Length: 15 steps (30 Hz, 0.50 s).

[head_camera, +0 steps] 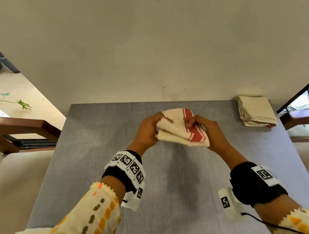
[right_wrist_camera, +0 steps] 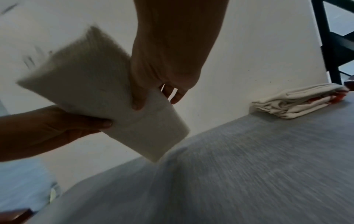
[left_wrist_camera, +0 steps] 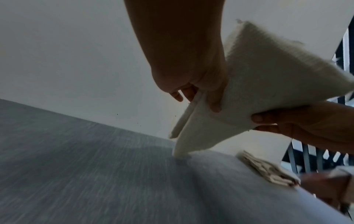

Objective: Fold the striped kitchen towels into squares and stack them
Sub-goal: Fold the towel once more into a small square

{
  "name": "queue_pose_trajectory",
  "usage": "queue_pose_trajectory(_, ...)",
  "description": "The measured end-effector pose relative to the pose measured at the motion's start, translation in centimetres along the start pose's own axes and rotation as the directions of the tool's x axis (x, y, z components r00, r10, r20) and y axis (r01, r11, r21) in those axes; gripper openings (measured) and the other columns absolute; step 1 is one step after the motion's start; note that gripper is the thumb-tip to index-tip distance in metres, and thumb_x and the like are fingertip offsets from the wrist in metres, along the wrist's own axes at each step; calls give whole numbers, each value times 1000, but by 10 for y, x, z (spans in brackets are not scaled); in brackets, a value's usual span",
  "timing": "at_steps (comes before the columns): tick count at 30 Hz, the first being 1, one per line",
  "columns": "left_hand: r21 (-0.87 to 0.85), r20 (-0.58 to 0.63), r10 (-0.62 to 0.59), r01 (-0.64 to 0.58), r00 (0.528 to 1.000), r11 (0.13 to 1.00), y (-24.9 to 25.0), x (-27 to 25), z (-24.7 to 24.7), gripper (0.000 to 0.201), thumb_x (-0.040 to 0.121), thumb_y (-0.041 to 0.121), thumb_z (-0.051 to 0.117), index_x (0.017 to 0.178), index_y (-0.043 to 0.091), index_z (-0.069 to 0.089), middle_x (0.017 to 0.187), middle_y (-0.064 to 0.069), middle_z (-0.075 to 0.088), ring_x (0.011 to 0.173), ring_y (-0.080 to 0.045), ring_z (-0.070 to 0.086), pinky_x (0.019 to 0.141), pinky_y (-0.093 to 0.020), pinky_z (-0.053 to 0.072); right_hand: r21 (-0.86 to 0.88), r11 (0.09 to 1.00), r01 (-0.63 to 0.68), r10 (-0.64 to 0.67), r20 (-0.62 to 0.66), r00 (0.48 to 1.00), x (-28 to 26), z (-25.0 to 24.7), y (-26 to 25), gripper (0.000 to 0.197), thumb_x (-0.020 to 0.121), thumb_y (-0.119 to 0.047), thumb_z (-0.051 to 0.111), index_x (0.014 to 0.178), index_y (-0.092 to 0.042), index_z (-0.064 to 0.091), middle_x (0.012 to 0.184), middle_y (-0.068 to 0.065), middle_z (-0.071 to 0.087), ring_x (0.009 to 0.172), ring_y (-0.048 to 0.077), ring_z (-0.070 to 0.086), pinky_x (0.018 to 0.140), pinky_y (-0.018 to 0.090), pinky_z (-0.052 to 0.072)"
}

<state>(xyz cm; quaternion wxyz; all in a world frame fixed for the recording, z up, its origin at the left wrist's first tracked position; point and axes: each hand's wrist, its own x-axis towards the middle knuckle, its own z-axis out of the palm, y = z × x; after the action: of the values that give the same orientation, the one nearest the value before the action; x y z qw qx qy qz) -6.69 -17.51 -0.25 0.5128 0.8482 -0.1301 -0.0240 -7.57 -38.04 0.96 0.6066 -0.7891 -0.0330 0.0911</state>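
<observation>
1. Gripping a folded striped towel (head_camera: 181, 129) above the desk (head_camera: 96, 164): left hand (head_camera: 147, 131) and right hand (head_camera: 204, 127), fingers pinching opposite edges.
2. Folded towel stack (head_camera: 256, 111) lies at the far right corner.

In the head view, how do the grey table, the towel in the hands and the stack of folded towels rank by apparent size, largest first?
1. Grey table, by far the largest.
2. Towel in the hands and stack of folded towels: they look nearly alike; the held towel sits nearer the camera and hands partly cover it, so I do not rank them.

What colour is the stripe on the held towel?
Red with thin white lines, on the cream towel; clearest in the head view.
</observation>
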Motion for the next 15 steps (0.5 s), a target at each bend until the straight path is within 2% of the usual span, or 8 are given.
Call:
queue_pose_trajectory(1, 12, 62, -7, 7, 998, 1000, -9, -6, 6, 16, 79, 21, 60, 80, 36, 55, 102, -10, 69, 97, -21, 63, 83, -26, 49, 31, 995, -99, 98, 24, 995, -5, 1, 9, 24, 91, -18, 47, 71, -15, 60, 92, 2, 67, 80, 3, 63, 72, 16, 49)
queue_pose_trajectory(3, 97, 182, -51, 34, 982, 995, -25, -25, 21, 6, 80, 24, 55, 75, 26, 53, 107, -6, 68, 96, -15, 58, 81, -10, 39, -72, 981, -181, 186, 69, 980, -18, 2, 31, 29, 91, -25, 44, 66, -19, 57, 92, 5, 69, 83, 13, 64, 81, 29, 51)
queue_pose_trajectory(5, 151, 248, -79, 42, 965, 988, -42, -46, 36, 17, 79, 27, 52, 79, 11, 57, 106, -8, 68, 92, -9, 54, 77, -4, 34, -356, 932, -73, 146, 183, 972, -36, 0, 58, 22, 91, -31, 43, 74, -25, 57, 93, 4, 68, 87, 16, 63, 86, 37, 50)
queue_pose_trajectory(7, 171, 314, -99, 47, 944, 984, -56, -65, 48, 14, 80, 17, 56, 80, 4, 57, 106, -10, 67, 96, -9, 57, 81, -11, 40, -618, 773, 143, 93, 334, 938, -54, 0, 78, 17, 86, -34, 50, 87, -18, 56, 101, 3, 67, 91, 18, 62, 91, 33, 48)
queue_pose_trajectory(9, 213, 361, -103, 26, 927, 977, -65, -77, 55, 7, 81, 10, 60, 80, 5, 56, 104, -9, 68, 104, -15, 60, 86, -21, 44, -681, 689, 248, 72, 405, 911, -66, 1, 93, 24, 83, -35, 57, 93, -14, 52, 105, 3, 67, 93, 20, 63, 96, 24, 41)
queue_pose_trajectory(10, 219, 366, -97, 16, 925, 976, -65, -81, 57, 8, 79, 11, 62, 83, 5, 57, 99, -7, 67, 102, -19, 61, 89, -24, 45, -676, 691, 258, 43, 395, 918, -70, 2, 99, 24, 82, -36, 57, 95, -19, 48, 104, 3, 67, 92, 20, 64, 95, 23, 39)
queue_pose_trajectory(12, 234, 389, -61, -34, 919, 972, -66, -84, 59, 15, 76, 14, 66, 88, 11, 58, 90, -5, 66, 96, -23, 63, 91, -32, 47, -654, 715, 245, -12, 339, 941, -73, 4, 108, 22, 82, -37, 55, 95, -28, 40, 101, 0, 68, 89, 18, 65, 93, 29, 45)
queue_pose_trajectory(15, 202, 383, -66, -14, 921, 979, -70, -83, 58, 28, 75, 13, 68, 79, 27, 45, 99, -5, 68, 102, -17, 62, 91, -32, 48, -603, 775, 188, -30, 262, 965, -72, 5, 117, 25, 83, -48, 50, 99, -32, 41, 102, -4, 68, 90, 16, 64, 87, 40, 50)
